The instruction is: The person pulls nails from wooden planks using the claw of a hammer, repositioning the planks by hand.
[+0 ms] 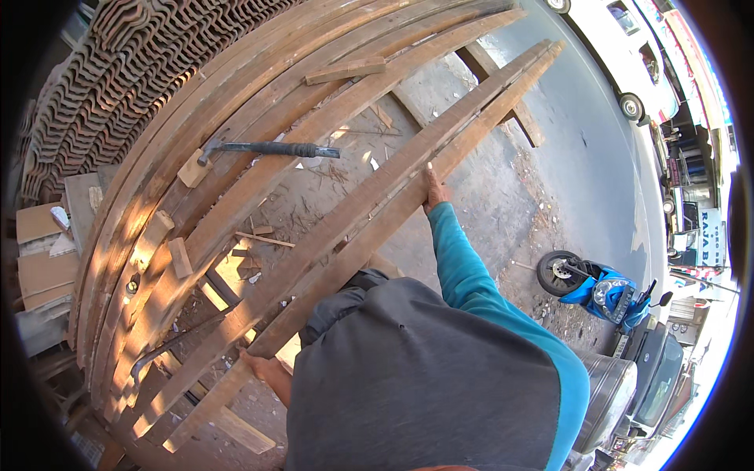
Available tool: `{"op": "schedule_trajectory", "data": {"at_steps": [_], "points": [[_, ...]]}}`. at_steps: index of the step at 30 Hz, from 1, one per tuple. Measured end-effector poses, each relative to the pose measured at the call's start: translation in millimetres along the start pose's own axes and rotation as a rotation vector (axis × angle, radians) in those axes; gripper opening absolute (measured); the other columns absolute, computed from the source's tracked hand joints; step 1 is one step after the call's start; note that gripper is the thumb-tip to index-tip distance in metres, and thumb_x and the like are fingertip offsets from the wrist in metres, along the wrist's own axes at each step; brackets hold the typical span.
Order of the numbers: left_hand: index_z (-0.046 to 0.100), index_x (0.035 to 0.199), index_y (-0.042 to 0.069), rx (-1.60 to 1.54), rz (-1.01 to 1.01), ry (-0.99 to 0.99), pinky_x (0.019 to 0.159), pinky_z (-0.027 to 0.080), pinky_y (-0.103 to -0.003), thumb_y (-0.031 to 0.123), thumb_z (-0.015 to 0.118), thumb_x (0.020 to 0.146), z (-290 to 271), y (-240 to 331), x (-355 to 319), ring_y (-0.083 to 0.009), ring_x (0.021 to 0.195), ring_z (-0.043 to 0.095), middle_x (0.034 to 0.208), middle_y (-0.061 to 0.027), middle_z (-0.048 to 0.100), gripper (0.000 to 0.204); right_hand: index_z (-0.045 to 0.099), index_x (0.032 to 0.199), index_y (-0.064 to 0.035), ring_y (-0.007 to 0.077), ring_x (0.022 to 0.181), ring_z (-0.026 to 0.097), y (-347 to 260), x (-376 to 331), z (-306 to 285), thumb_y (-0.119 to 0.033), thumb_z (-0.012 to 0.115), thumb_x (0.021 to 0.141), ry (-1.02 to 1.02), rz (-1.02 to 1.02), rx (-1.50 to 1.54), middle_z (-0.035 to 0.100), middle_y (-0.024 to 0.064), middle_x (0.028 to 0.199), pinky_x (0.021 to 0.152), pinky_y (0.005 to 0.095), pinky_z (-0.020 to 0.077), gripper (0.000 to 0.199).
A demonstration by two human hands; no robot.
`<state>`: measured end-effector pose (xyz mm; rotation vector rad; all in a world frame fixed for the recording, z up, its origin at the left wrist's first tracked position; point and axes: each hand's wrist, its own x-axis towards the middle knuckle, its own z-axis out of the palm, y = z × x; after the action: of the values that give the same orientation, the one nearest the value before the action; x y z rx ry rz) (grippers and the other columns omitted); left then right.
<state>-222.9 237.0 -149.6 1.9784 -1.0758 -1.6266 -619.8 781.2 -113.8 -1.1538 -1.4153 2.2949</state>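
Two long wooden beams lie side by side in front of me, running from lower left to upper right. My left hand [267, 372] is closed round the nearer beam [357, 257] towards its lower-left end. Farther up that same beam, my right hand [436, 192] grips its near edge, with the thumb resting on top. The second beam [314, 235] lies just beyond, with a narrow gap between them along part of their length. A hammer [275, 148] with a dark handle rests across the other beams on the far side, beside a small wood block [192, 168].
Several more long beams [228, 133] lie to the left, with short wood offcuts [180, 257] on them. Wavy roof tiles [133, 71] are stacked at the upper left. A curved metal bar [169, 344] lies at lower left. On the right are a blue motorcycle [605, 294] and a road [585, 149].
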Motion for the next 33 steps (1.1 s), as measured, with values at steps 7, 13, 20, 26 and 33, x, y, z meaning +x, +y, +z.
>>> {"op": "schedule_trajectory", "data": {"at_steps": [7,13,20,26,33], "points": [[0.040,0.148,0.010,0.337,0.423,-0.120,0.100,0.046,-0.042,0.028,0.071,0.091,-33,-25,22,-0.0318,0.118,0.058,0.136,-0.0198,0.056,0.067,0.058,0.123,0.0128,0.0323,0.094,0.070,9,-5,9,-0.034,0.091,0.075,0.121,-0.098,-0.201,0.067,0.0196,0.112,0.084,0.0487,0.0607,0.075],[0.029,0.154,0.001,-0.192,0.118,-0.104,0.107,0.041,-0.042,-0.007,0.070,0.080,-33,4,-20,-0.0330,0.124,0.052,0.136,-0.0242,0.052,0.085,0.058,0.123,0.0136,0.0313,0.095,0.070,0,-21,11,-0.034,0.092,0.073,0.135,-0.092,-0.296,0.067,0.0198,0.112,0.084,0.0472,0.0607,0.078],[0.028,0.154,-0.003,-0.024,0.399,-0.314,0.108,0.040,-0.040,-0.001,0.069,0.087,-43,-5,4,-0.0319,0.125,0.052,0.139,-0.0254,0.050,0.078,0.058,0.128,-0.0029,0.0299,0.095,0.069,-2,-4,17,-0.046,0.081,0.083,-0.156,0.151,0.261,0.069,0.0132,0.110,0.087,0.0475,0.0588,0.067],[0.047,0.140,-0.006,-0.235,0.091,0.053,0.093,0.055,-0.044,0.043,0.079,0.085,-5,41,-95,-0.0326,0.110,0.064,0.130,-0.0199,0.060,0.080,0.056,0.128,-0.0007,0.0312,0.094,0.069,-14,-30,35,-0.037,0.078,0.086,0.006,0.081,0.047,0.068,0.0161,0.109,0.083,0.0480,0.0605,0.060],[0.054,0.132,-0.006,-0.518,0.114,0.032,0.088,0.059,-0.043,0.042,0.081,0.085,-74,8,-31,-0.0303,0.105,0.066,0.124,-0.0171,0.064,0.072,0.059,0.122,-0.0049,0.0306,0.087,0.069,7,-77,-17,-0.037,0.074,0.090,-0.104,0.105,0.179,0.068,0.0129,0.101,0.079,0.0460,0.0609,0.048]]}}
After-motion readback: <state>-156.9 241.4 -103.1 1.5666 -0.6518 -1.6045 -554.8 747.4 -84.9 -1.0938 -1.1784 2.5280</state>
